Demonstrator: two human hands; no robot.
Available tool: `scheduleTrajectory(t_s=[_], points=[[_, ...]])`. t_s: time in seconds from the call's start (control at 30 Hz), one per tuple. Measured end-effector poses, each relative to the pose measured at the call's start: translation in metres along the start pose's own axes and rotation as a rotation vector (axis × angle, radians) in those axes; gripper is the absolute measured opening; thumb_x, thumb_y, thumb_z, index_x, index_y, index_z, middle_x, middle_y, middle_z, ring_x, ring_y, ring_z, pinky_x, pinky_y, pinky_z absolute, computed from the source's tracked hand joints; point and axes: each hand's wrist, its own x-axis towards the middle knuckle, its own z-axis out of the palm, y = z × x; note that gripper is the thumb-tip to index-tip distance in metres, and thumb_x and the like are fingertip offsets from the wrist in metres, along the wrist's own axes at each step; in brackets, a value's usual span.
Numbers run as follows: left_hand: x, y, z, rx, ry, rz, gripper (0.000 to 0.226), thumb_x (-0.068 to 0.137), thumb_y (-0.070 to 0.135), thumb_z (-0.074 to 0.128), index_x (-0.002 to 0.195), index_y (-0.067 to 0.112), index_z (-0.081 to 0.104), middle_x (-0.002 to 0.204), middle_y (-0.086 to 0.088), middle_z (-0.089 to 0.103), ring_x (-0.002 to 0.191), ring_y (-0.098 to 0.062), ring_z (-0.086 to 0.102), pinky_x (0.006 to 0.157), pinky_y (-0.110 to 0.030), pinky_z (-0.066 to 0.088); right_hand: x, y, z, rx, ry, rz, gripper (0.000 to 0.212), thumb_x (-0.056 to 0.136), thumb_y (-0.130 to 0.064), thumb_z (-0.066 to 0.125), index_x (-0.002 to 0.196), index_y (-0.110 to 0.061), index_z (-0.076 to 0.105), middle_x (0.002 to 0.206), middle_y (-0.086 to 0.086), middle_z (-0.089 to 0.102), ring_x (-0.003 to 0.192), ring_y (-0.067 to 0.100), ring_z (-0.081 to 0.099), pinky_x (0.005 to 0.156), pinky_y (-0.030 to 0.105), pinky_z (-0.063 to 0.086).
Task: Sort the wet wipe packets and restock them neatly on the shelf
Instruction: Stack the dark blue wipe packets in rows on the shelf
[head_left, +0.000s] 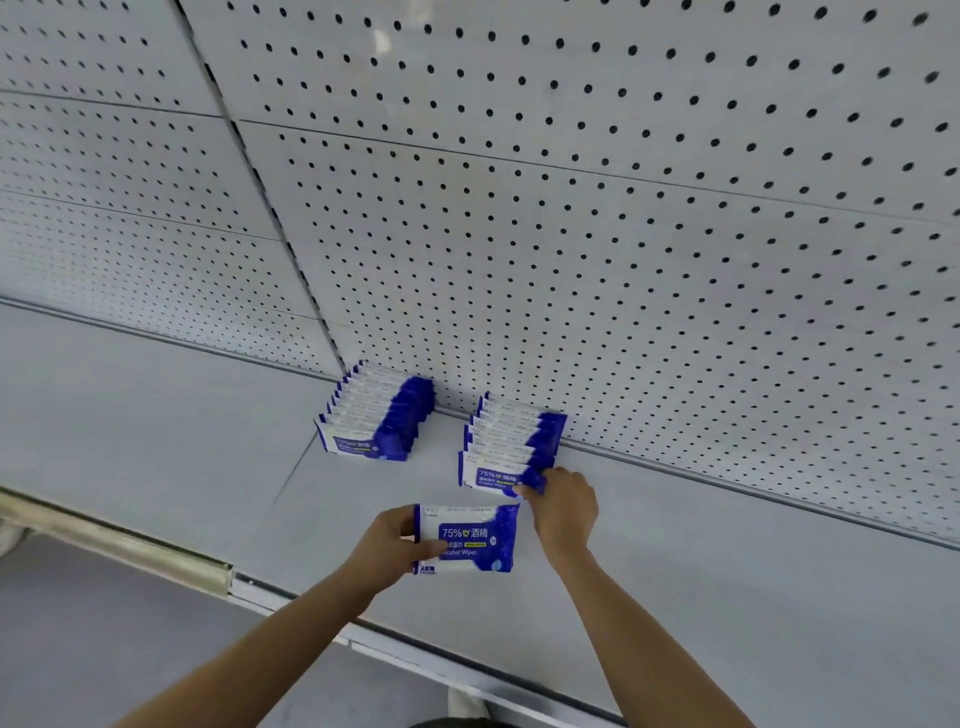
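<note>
I see one blue-and-white wet wipe packet (470, 538) held face-up just above the grey shelf (727, 571), gripped at its left end by my left hand (387, 545) — thumb on the front, fingers curled behind. Just beyond it stands the right row of packets (511, 447), leaning back toward the pegboard wall (623, 234). My right hand (563, 506) pinches the lower right corner of that row's front packet (496, 478). A second, left row (376, 415) stands apart from the right one — also against the wall.
</note>
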Motion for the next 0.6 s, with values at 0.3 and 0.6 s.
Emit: scheduleTrajectory(t_s=[0.3, 0.6], points=[[0.027, 0.007, 0.017, -0.028, 0.02, -0.032, 0.029, 0.09, 0.001, 0.063, 0.112, 0.019, 0.057, 0.109, -0.002, 0.067, 0.098, -0.017, 0.063, 0.077, -0.026, 0.056, -0.006, 0.011, 0.0, 0.29, -0.061, 0.124, 0.037, 0.079, -0.045, 0.074, 0.101, -0.02, 0.06, 0.098, -0.007, 0.061, 0.086, 0.011, 0.059, 0.059, 0.022, 0.038], [0.061, 0.005, 0.042, 0.009, 0.041, 0.032, 0.041, 0.087, 0.009, 0.07, 0.127, 0.012, 0.06, 0.123, -0.007, 0.067, 0.105, -0.021, 0.065, 0.087, -0.034, 0.056, -0.033, 0.025, -0.009, 0.722, -0.165, 0.175, 0.046, 0.075, -0.048, 0.074, 0.106, -0.025, 0.05, 0.109, -0.007, 0.056, 0.093, 0.004, 0.06, 0.063, 0.009, 0.047]])
